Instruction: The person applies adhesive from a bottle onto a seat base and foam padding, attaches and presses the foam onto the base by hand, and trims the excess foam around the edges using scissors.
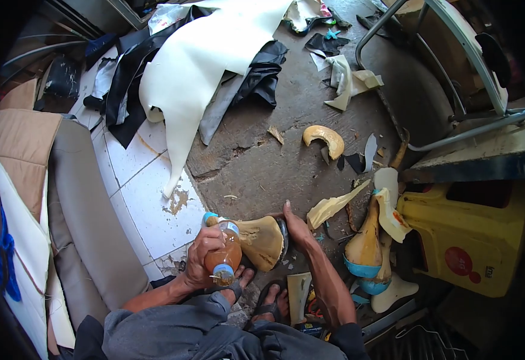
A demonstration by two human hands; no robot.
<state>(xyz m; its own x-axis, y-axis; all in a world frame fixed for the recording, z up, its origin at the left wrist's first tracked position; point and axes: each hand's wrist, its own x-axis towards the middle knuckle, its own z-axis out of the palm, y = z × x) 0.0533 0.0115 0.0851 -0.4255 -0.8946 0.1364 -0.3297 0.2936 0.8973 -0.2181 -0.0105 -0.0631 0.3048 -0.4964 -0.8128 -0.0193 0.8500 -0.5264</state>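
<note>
My left hand [207, 255] is wrapped around a clear plastic bottle [224, 252] of amber liquid. The bottle tilts toward me, with a light blue band near its lower end. Right behind it is a tan, flared, cone-like piece [262, 241] with a dark rim at its wide end. Its narrow end runs behind the bottle, near a light blue tip [210, 217]. Against the dark rim my right hand [297, 228] is cupped, thumb upward, holding that end; some of its fingers are hidden. Both hands are above the floor, in front of my sandalled feet.
White sheet material [190, 72] lies ahead over black fabric. A curved foam piece [324, 139] and scraps litter the floor. Similar tan pieces with blue ends [364, 249] lie right, beside a yellow crate [472, 234]. A metal-framed chair [454, 102] stands far right; a grey cushion [88, 204] is left.
</note>
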